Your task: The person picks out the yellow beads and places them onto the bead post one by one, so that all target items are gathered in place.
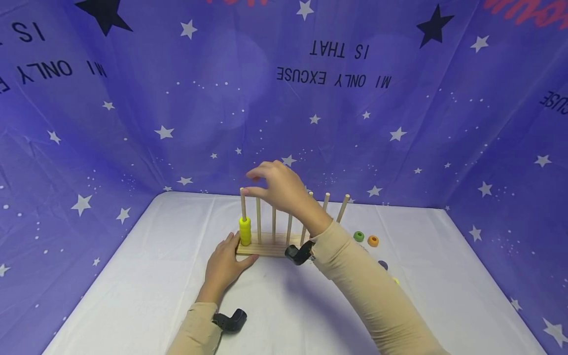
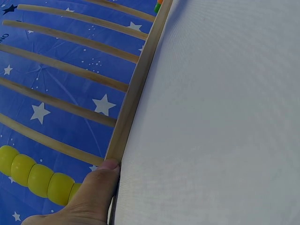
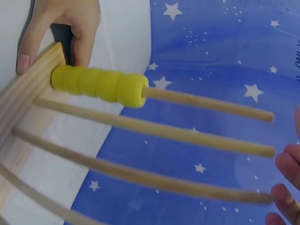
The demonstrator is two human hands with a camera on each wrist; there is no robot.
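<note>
Nearest the viewer, the right sleeve (image 1: 377, 291) crosses the foreground and, with its black wrist device (image 1: 298, 253), masks part of the wooden base (image 1: 266, 250) and the lower lengths of several rods (image 1: 259, 222). Right hand (image 1: 281, 187): raised over the rods, thumb and fingers parted, grasping nothing visible; its thumb tip lies at the top of the end rod (image 1: 243, 209) — whether touching, one cannot tell. Left hand (image 1: 224, 264): gripping the end of the base, thumb at the front edge. Stacked yellow beads (image 1: 245, 231) sit low on the end rod, just beside the left hand and below the right. Right of the right sleeve lie a green bead (image 1: 358, 236), an orange bead (image 1: 373, 241), a dark bead (image 1: 383, 265) and a loose yellow bead (image 1: 396, 280) — the last mostly hidden. White cloth (image 1: 133, 276) gives room left of the left hand, ending at the starred curtain (image 1: 66, 162).
</note>
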